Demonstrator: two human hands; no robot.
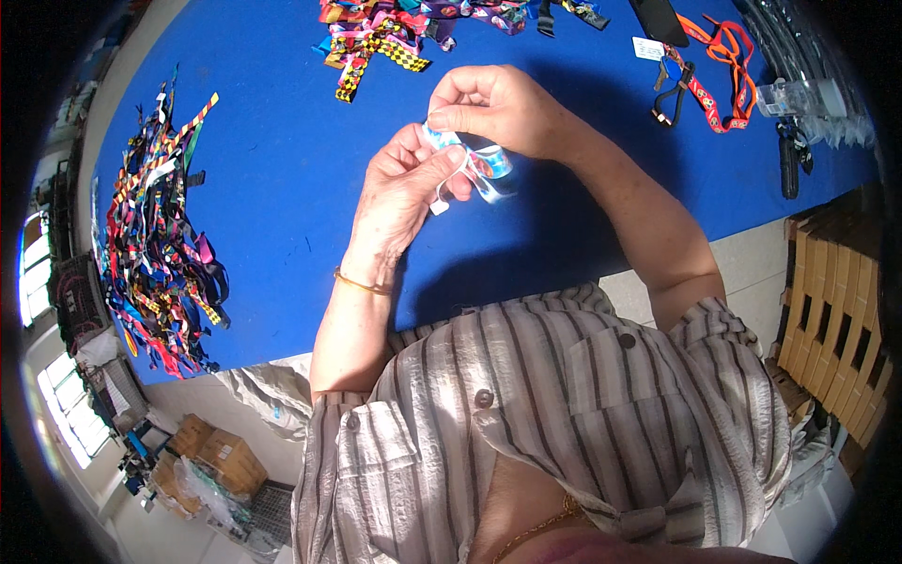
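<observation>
A light blue and white printed ribbon strap (495,164) hangs in a loop between my hands over the blue table. My left hand (404,179) pinches it between thumb and fingers from below. My right hand (498,105) grips its upper end, fingertips curled and close to the left thumb. A thin white cord with a small white end piece (439,206) dangles by the left fingers. Part of the strap is hidden behind the fingers.
Colourful straps are heaped at the left (160,254), with another pile (385,38) at the far edge. To the right lie a red-orange lanyard (714,108), a black phone-like object (660,21) and clear plastic bags (808,99). Cardboard boxes (230,461) stand on the floor.
</observation>
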